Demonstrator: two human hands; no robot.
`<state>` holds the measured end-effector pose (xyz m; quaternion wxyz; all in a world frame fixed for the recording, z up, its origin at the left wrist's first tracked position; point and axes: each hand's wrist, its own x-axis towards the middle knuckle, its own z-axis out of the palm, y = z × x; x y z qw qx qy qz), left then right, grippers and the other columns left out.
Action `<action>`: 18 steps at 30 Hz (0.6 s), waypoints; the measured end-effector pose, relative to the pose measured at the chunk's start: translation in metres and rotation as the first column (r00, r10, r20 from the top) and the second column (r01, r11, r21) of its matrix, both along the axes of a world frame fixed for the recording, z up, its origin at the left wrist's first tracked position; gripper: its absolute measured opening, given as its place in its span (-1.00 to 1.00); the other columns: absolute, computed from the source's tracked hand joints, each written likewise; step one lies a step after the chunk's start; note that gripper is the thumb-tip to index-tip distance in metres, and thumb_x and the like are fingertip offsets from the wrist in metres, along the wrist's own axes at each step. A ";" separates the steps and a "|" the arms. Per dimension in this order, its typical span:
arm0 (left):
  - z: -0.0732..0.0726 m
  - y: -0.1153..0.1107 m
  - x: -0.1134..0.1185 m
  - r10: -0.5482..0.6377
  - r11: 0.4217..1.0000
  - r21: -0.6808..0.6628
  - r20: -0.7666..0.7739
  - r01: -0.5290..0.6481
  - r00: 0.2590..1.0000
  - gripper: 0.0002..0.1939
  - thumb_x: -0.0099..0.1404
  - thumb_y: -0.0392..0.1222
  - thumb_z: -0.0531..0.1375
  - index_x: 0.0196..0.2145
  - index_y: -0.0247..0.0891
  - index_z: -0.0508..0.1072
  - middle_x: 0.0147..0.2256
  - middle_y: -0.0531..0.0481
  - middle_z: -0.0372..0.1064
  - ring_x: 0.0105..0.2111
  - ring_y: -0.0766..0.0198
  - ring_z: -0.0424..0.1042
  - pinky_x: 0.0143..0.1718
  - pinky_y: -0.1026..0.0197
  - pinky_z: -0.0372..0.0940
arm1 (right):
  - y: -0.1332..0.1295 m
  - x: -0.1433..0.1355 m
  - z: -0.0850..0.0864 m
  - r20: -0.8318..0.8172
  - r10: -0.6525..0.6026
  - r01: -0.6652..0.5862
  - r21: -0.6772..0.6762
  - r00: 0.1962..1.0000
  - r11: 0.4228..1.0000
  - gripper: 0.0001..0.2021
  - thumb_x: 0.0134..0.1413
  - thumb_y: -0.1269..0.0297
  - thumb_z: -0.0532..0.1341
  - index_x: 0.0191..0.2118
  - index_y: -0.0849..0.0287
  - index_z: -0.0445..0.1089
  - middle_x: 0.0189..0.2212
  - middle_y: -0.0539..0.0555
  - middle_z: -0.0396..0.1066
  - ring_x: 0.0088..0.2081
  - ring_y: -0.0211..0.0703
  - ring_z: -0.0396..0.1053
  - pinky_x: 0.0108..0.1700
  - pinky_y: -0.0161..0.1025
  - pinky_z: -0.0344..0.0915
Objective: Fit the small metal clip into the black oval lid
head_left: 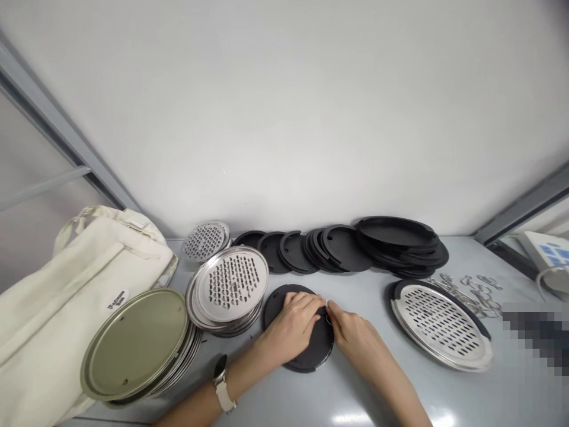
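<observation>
A round black plate (306,354) lies on the table in front of me. My left hand (297,323) rests across it, with its fingers closed over the right part of the rim. At that same rim my right hand (351,329) pinches a small metal ring (329,318), mostly covered by the fingers. The two hands' fingertips nearly meet there. Just left of the plate is a stack of silver perforated grater discs (232,283). A watch with a pale strap (223,391) is on my left wrist.
Olive-green round trays (137,344) are stacked left, beside a cream bag (89,284). More grater discs (205,242) and black plates (347,249) line the wall. At right are a black-rimmed grater disc (440,326) and loose metal clips (471,293).
</observation>
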<state>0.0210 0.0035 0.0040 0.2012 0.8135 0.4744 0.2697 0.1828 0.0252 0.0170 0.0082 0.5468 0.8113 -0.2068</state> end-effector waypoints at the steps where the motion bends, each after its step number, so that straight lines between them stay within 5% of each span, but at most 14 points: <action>1: 0.000 0.000 0.000 0.002 1.000 0.000 -0.004 -0.002 1.000 -0.69 0.34 -0.42 0.01 0.01 -0.21 0.25 -0.02 -0.03 0.32 0.02 0.23 0.25 0.05 0.11 0.11 | -0.001 -0.001 0.000 0.013 -0.004 0.004 0.001 1.000 1.000 -0.74 0.28 0.45 -0.11 -0.09 0.19 0.28 -0.40 0.14 0.52 -0.38 -0.03 0.49 -0.48 -0.29 -0.06; 18: -0.001 0.000 0.001 -0.006 1.000 0.008 -0.007 0.006 1.000 -0.67 0.35 -0.41 -0.02 0.03 -0.22 0.25 0.01 -0.07 0.30 0.04 0.18 0.24 0.07 0.04 0.12 | -0.006 -0.006 -0.014 0.098 -0.030 0.017 0.131 0.995 0.991 -0.76 0.23 0.50 -0.07 -0.11 0.19 0.27 -0.48 0.12 0.51 -0.44 -0.06 0.50 -0.53 -0.28 -0.04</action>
